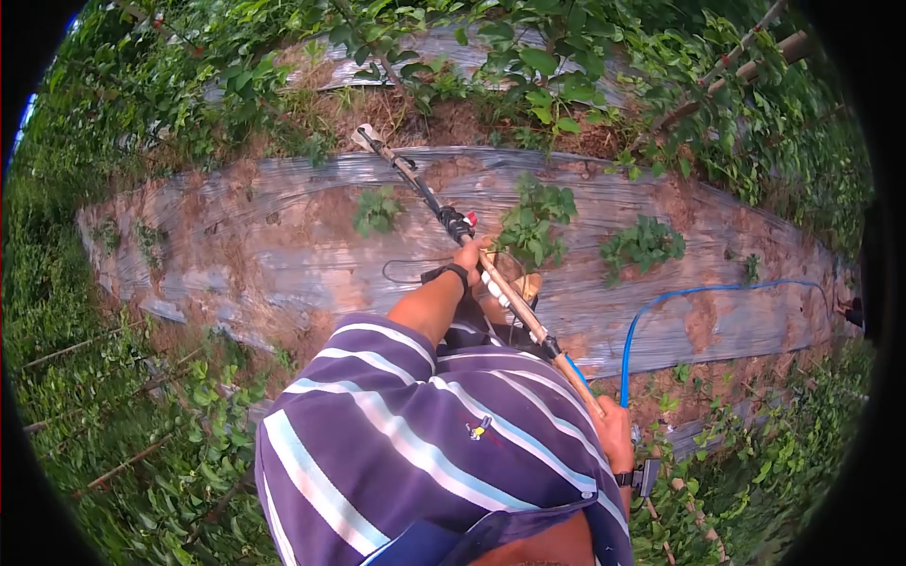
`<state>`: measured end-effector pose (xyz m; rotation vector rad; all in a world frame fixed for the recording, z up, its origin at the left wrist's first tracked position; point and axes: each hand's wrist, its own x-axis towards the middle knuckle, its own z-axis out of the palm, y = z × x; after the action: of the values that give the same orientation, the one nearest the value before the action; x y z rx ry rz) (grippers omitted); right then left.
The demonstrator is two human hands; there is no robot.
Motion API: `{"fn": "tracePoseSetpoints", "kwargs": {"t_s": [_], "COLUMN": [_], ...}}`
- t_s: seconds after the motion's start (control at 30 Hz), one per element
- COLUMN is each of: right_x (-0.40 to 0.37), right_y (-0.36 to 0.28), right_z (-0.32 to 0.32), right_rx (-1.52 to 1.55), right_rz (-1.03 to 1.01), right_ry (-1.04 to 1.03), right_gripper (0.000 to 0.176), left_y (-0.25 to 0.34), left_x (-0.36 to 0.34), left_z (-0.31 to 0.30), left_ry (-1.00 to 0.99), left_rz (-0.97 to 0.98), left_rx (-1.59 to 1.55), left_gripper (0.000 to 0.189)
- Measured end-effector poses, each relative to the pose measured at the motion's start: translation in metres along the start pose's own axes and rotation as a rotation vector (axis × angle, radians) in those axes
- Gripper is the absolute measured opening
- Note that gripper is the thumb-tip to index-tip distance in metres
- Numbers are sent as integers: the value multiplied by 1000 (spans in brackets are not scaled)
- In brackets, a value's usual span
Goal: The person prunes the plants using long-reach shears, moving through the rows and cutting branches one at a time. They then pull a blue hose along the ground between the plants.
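Observation:
A long wooden pole (514, 300) runs slantwise across my body, with black fittings and a red part (472, 219) near its upper half and a pale tip (364, 138) at the far end. My left hand (472, 255) is wrapped round the pole just below the black fitting, a dark band on its wrist. Lower down at the right, my right hand (613, 429) closes round the pole's near end. A blue hose (630, 335) comes up beside my right hand and curves off to the right. White pieces (494, 289) are fixed along the pole between my hands.
Plastic film (311, 236) with soil on it covers the bed ahead. Small leafy plants (538, 222) grow through it, one (644, 247) to the right. Dense vines and wooden stakes (727, 85) stand beyond and at both sides. Part of a person (853, 311) shows at the right edge.

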<state>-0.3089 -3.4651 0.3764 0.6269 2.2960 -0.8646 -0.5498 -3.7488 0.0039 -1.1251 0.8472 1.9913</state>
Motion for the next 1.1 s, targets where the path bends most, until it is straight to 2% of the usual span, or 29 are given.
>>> {"fn": "tracePoseSetpoints", "kwargs": {"t_s": [0.2,0.3,0.43,0.6,0.8,1.1], "right_x": [1,1,1,1,-1,-4], "right_y": [-7,-8,-8,-12,-14,-3], "right_z": [9,15,19,21,23,35], "right_rx": [-69,8,-20,6,-13,36], "right_rz": [-15,13,12,26,63,72], "right_ry": [-3,-18,-10,6,-10,-4], "right_gripper": [35,34,34,35,37,39], "left_y": [-1,10,11,12,8,5], "left_x": [31,5,9,5,11,15], "left_z": [-28,-14,-20,-17,-26,-33], "left_ry": [98,86,60,170,82,109], "left_rz": [-61,-51,-47,-66,-99,-120], "left_rx": [23,12,8,17,38,65], "left_gripper": [26,26,26,25,23,21]}}
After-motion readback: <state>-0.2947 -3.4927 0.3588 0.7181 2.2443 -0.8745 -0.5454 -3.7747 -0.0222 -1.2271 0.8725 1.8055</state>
